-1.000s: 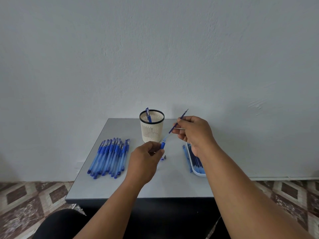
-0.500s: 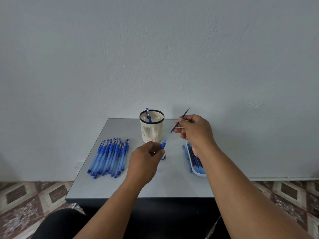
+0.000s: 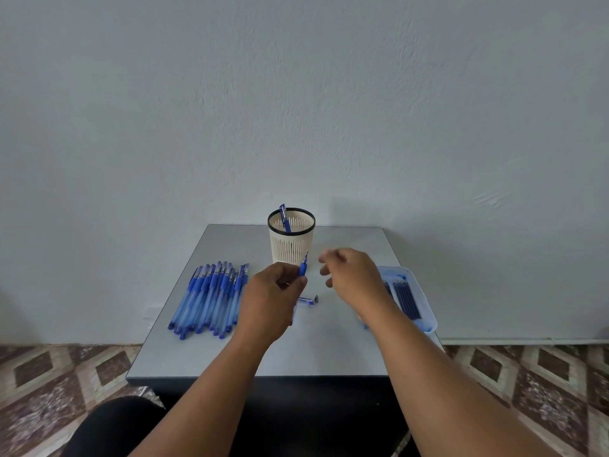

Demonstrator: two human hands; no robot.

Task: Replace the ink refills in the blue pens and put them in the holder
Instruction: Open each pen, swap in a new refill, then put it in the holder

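My left hand point(image 3: 272, 298) grips a blue pen barrel point(image 3: 303, 267) in front of the holder, and a thin refill tip sticks up out of it. To its right, my right hand point(image 3: 349, 273) hovers with loosely spread fingers and holds nothing. A small pen part point(image 3: 308, 300) lies on the grey table point(image 3: 329, 351) between my hands. The cream slatted holder point(image 3: 291, 237) with a black rim stands at the back with one blue pen point(image 3: 284, 216) in it. Several blue pens point(image 3: 211, 296) lie side by side on the left.
A pale blue tray point(image 3: 421, 301) with several dark blue refills sits at the table's right edge, partly behind my right forearm. The wall is close behind the table. Patterned floor tiles show on both sides below the front edge.
The refill that my right hand pinched has gone down into the barrel; only its tip shows. My right hand has let go and opened, moving slightly down and away.
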